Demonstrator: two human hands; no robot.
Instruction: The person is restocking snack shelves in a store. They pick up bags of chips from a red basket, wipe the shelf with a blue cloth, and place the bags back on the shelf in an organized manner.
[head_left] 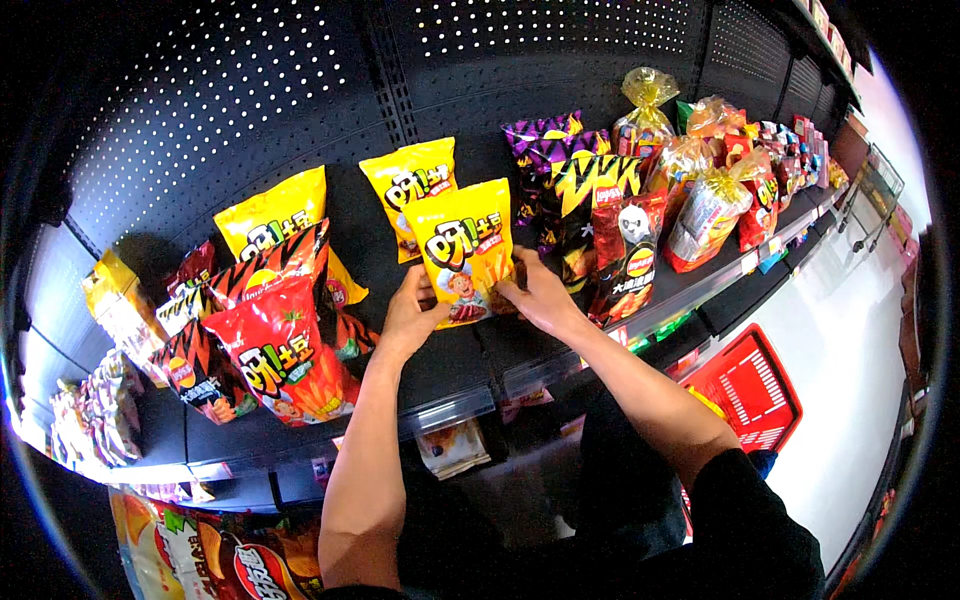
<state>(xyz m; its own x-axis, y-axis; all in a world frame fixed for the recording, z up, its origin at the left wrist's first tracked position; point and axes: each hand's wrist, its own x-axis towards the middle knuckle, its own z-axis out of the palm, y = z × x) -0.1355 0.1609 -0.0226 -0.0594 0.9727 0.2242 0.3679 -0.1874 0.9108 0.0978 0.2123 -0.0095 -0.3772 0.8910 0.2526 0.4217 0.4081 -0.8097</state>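
A yellow snack bag (464,245) with a cartoon chef stands upright between my hands, over the middle of the black shelf. My left hand (408,312) grips its lower left edge, thumb in front and fingers behind. On its lower right edge, my right hand (545,295) holds it the same way. Behind it, a matching yellow bag (395,182) stands farther back on the shelf. To the left are a red snack bag (285,350) and another yellow bag (275,215). Right of my hands stands a dark red bag with a panda (628,250).
Black and purple bags (545,150) and gold-tied clear packs (705,215) crowd the shelf's right side. A clear price rail (445,412) runs along its front edge. Below right, a red shopping basket (755,390) sits near the white floor. Larger bags (215,555) lie at lower left.
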